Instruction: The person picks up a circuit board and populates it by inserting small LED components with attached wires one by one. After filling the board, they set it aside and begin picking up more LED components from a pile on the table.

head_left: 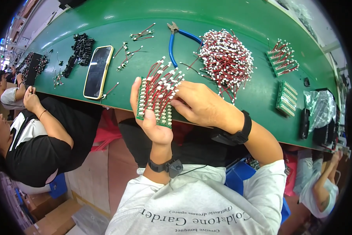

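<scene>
My left hand (158, 132) grips a green circuit board panel (166, 120) by its edges, holding it tilted up just off the table's front edge. Rows of small white connectors cover the panel, and many short red and black wire leads (160, 87) with white plugs stand out from it. At the panel's right side, my right hand (203, 101) is closed, its thumb and fingertips pinched together against the leads. What lies between those fingertips is too small to make out. Just beyond my right hand rises a large pile of loose wire leads (227, 58).
On the green table (133, 29) lie blue-handled cutters (172, 47), a phone (98, 72), loose leads (127, 58) and black parts (82, 49). To the right are a wired panel (282, 58), a stack of panels (287, 98) and a plastic bag (318, 109). A co-worker (39, 145) sits at left.
</scene>
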Available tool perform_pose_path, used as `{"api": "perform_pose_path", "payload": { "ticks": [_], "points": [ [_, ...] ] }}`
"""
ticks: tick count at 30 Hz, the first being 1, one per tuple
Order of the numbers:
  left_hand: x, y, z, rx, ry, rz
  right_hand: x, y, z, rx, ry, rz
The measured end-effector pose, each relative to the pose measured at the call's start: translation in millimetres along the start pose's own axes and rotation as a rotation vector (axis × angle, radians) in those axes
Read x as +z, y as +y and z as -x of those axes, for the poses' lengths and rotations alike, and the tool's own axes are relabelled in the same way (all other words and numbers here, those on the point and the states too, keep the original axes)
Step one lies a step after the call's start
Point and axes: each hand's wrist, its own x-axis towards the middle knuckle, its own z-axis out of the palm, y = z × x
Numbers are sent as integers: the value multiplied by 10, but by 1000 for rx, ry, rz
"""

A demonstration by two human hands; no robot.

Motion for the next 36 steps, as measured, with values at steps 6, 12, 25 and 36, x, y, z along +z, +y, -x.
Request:
{"api": "perform_pose_path", "payload": {
  "ticks": [6,12,25,36],
  "points": [
    [-11,26,-7,17,-21,17,-29,8,8,12,-43,13],
    [-5,11,0,4,-30,29,-39,-7,-7,15,-69,14],
    [52,50,38,4,-24,-25,12,1,9,92,-79,138],
    [35,11,3,-39,92,126,-267,1,-15,-85,72,205]
  ]
}}
